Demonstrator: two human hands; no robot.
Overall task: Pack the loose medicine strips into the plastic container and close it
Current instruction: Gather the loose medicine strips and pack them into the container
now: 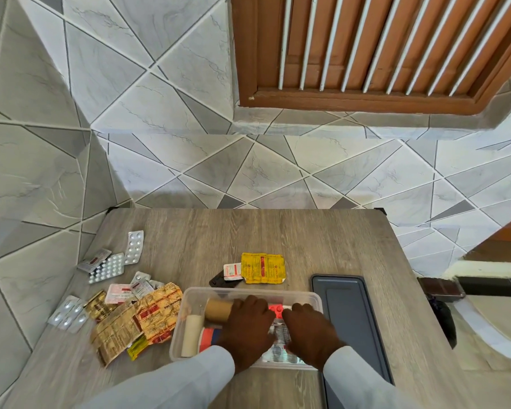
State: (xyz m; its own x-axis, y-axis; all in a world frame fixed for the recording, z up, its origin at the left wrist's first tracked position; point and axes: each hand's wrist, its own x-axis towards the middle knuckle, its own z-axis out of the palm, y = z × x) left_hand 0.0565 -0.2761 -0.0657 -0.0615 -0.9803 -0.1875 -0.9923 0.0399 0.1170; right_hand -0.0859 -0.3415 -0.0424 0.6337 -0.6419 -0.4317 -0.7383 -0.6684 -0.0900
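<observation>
A clear plastic container (189,293) stands on the wooden table near its front edge. Both hands reach inside it. My left hand (248,329) lies palm down on the contents beside a brown tape roll (217,309). My right hand (310,332) rests on medicine strips (278,332) in the box, near a red strip (275,309). A white roll (191,335) lies along the box's left wall. Loose medicine strips (136,314) lie scattered to the left, and a yellow strip (263,267) lies behind the box. The grey lid (348,317) lies flat to the right.
Silver blister strips (134,247) lie near the table's left edge, more silver blister strips (67,314) lower down. The table (278,231) stands against a tiled wall. A dark object (441,315) sits on the floor beyond the table's right edge.
</observation>
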